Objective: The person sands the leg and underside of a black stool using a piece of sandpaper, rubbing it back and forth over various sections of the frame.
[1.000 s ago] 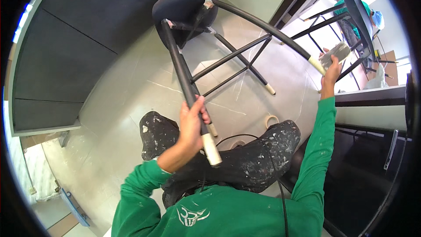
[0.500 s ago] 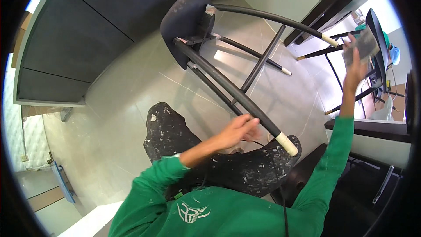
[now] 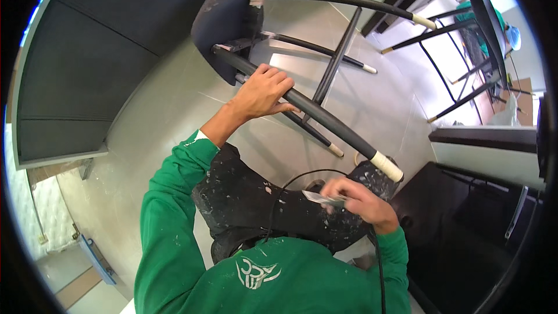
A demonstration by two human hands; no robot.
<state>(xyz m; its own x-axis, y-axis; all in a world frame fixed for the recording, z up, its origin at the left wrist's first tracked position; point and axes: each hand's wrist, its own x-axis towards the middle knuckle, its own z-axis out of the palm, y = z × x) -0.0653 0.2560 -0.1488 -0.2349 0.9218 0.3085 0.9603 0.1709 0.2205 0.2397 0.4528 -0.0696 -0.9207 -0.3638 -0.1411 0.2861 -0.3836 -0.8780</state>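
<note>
1. Currently, my left grip is clamped over the near leg of the black chair, thumb below, toward the seat end.
2. The chair is tipped over in front of me: seat at the far left, legs extending right, each visible leg end pale.
3. My right grip is closed on a thin greyish piece, blurred, above my lap and apart from the chair.
4. A black cable curves just left of that grip.
5. At the far right, a second chair stands tilted before another person in green.
6. A dark panelled unit occupies the left.
</note>
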